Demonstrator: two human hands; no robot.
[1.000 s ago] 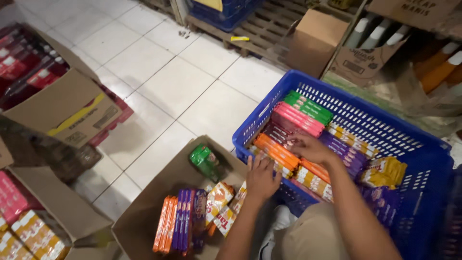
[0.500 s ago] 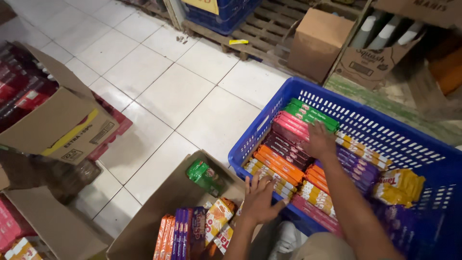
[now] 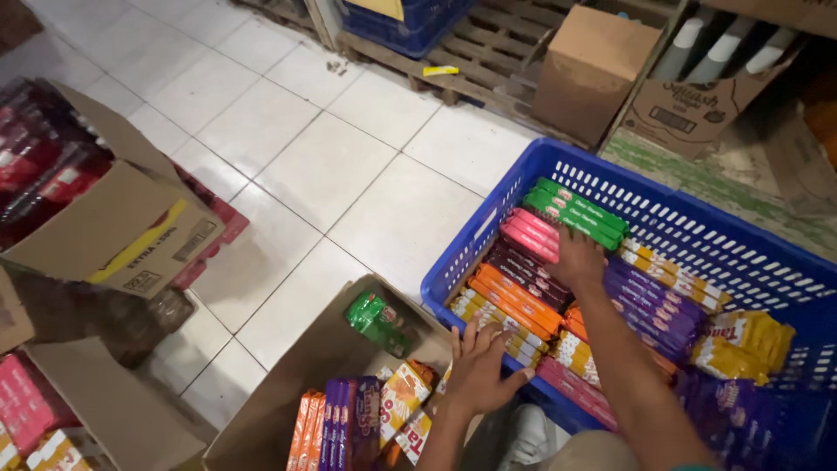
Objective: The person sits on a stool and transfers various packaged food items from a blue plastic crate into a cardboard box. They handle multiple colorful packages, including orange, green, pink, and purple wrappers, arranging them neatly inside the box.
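Observation:
A blue plastic crate (image 3: 523,179) holds rows of long wafer packs in green (image 3: 580,209), pink (image 3: 527,234), dark maroon (image 3: 523,266), orange (image 3: 510,301), yellow-white and purple. My right hand (image 3: 578,259) lies palm down on the pink and maroon packs in the middle of the crate. My left hand (image 3: 481,366) rests with fingers spread on the crate's near rim, touching the yellow-white packs (image 3: 488,318). Neither hand has lifted a pack.
An open cardboard box (image 3: 301,366) at my left holds orange, purple and green packs standing on end. More cartons of red and pink packs (image 3: 113,218) stand at far left. A wooden pallet (image 3: 471,48) and boxes of bottles (image 3: 689,78) lie behind on the white tiled floor.
My right hand moved from the orange packs near the front up to the pink and maroon rows. My left hand stayed at the crate's near rim, and the camera shifted slightly.

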